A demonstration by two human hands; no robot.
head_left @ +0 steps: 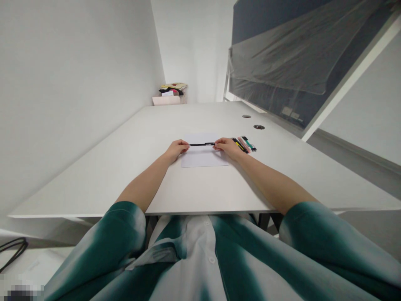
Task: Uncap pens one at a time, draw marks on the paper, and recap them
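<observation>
A slim black pen (198, 144) lies level between my two hands, just above a sheet of white paper (203, 161). My left hand (178, 149) pinches its left end, and my right hand (226, 147) pinches the right end, where the clip shows. Both hands are closed, with fingertips at the pen's ends. Under and around the pen, the paper rests flat on the white table (125, 167). Beside my right hand lie several markers: one black and yellow (239, 145), one pinkish (244, 144) and one green and white (249, 143).
A dark panel wrapped in clear plastic (282, 62) stands along the table's right side. Two round cable holes (259, 127) are set in the tabletop near it. At the far left end, a pale box (166, 100) holds folded items. A white wall (78, 75) runs along the left.
</observation>
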